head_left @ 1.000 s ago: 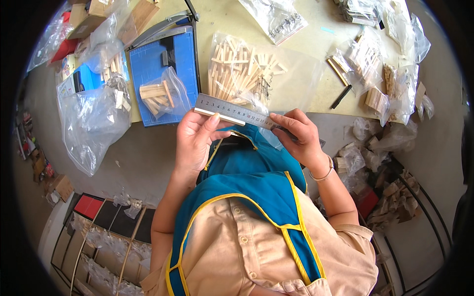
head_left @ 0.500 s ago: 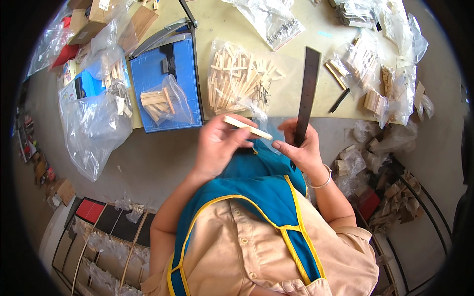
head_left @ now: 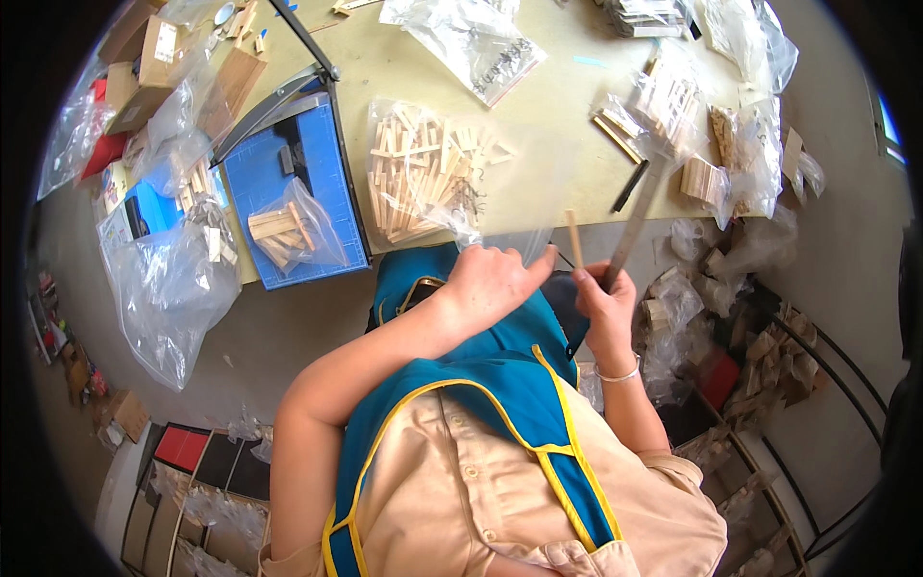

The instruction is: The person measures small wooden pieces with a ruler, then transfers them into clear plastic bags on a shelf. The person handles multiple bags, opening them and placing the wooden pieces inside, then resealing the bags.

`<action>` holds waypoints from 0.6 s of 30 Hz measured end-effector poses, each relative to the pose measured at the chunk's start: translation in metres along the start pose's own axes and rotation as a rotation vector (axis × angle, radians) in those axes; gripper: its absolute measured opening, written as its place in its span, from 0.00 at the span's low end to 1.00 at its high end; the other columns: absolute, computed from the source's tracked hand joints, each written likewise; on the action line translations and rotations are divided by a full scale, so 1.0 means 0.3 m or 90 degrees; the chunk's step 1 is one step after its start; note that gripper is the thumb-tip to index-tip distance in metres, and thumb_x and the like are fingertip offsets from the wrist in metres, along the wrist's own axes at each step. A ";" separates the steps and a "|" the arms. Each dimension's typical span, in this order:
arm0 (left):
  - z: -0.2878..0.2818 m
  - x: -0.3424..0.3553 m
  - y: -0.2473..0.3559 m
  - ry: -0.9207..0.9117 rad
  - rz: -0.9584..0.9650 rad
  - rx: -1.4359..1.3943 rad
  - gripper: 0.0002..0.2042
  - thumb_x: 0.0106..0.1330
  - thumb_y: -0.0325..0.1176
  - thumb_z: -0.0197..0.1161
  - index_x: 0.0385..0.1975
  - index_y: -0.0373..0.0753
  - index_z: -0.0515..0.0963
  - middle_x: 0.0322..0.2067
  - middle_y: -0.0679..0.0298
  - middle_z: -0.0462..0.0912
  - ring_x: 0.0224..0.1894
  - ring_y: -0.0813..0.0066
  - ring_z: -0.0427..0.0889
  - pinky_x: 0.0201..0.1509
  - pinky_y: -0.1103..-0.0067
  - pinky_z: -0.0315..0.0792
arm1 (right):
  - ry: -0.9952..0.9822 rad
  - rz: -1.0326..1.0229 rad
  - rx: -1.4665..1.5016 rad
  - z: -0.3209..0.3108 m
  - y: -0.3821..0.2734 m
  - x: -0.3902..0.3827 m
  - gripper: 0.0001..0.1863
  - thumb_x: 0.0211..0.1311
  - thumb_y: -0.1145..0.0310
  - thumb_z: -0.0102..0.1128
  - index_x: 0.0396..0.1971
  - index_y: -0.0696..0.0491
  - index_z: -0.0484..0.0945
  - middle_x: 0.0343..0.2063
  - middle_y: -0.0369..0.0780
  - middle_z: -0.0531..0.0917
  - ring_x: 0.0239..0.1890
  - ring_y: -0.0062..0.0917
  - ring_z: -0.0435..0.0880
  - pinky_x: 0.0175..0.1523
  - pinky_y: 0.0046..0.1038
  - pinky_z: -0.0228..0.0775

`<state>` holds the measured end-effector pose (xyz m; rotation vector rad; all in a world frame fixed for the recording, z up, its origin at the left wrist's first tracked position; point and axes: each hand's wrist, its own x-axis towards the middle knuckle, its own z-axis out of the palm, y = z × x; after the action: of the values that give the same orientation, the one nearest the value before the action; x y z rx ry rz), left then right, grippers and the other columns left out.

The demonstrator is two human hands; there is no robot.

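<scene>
My left hand [head_left: 495, 281] shows its back, index finger reaching right and the others curled under; anything beneath them is hidden. Just right of it, my right hand [head_left: 604, 300] is closed round a metal ruler [head_left: 635, 216] and a thin pale wooden stick [head_left: 573, 234], both pointing away from me. A plastic bag of many wooden sticks [head_left: 413, 168] lies on the table beyond my hands. To its left, a blue paper cutter [head_left: 264, 168] has its arm raised and carries a smaller bag of wooden pieces [head_left: 284, 231].
The cream table [head_left: 529, 144] also holds loose bags [head_left: 461, 43] of parts, a black marker [head_left: 630, 186] and wooden blocks [head_left: 702, 181] at the right, with cardboard boxes [head_left: 144, 72] at back left. More bagged pieces lie below the right edge. Racks [head_left: 221, 466] stand behind me.
The ruler has turned from level across both hands to pointing away in my right hand. The stick has passed from left to right hand. My left hand has moved right and turned back-up.
</scene>
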<state>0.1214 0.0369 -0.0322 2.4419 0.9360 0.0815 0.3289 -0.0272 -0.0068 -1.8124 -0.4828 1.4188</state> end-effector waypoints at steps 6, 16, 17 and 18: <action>-0.021 -0.056 -0.055 0.082 -0.088 -0.026 0.03 0.57 0.29 0.65 0.28 0.42 0.77 0.20 0.61 0.80 0.23 0.61 0.84 0.25 0.68 0.77 | -0.065 -0.065 -0.092 0.082 0.017 0.028 0.07 0.62 0.73 0.73 0.30 0.57 0.81 0.22 0.29 0.79 0.24 0.09 0.71 0.29 0.16 0.61; -0.114 -0.110 -0.081 0.178 -0.216 -0.141 0.05 0.62 0.31 0.70 0.31 0.39 0.80 0.25 0.59 0.83 0.29 0.58 0.85 0.31 0.68 0.77 | -0.122 -0.194 -0.292 0.218 0.021 0.140 0.11 0.57 0.72 0.77 0.28 0.61 0.81 0.18 0.32 0.74 0.22 0.13 0.66 0.27 0.22 0.61; -0.112 -0.118 -0.079 0.175 -0.237 -0.165 0.06 0.62 0.31 0.70 0.33 0.39 0.80 0.26 0.59 0.84 0.29 0.58 0.85 0.31 0.68 0.77 | -0.116 -0.187 -0.295 0.224 0.020 0.154 0.11 0.57 0.72 0.77 0.32 0.61 0.82 0.18 0.31 0.73 0.22 0.13 0.66 0.27 0.22 0.61; -0.108 -0.128 -0.078 0.172 -0.261 -0.189 0.06 0.63 0.32 0.70 0.34 0.39 0.80 0.26 0.58 0.84 0.29 0.58 0.85 0.31 0.68 0.77 | -0.102 -0.202 -0.278 0.220 0.017 0.163 0.13 0.56 0.71 0.78 0.32 0.61 0.82 0.18 0.33 0.73 0.22 0.15 0.66 0.28 0.23 0.62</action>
<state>0.0705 0.0417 -0.0108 1.9579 1.4157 0.3827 0.2813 0.0259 -0.0477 -1.8476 -1.1850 1.3089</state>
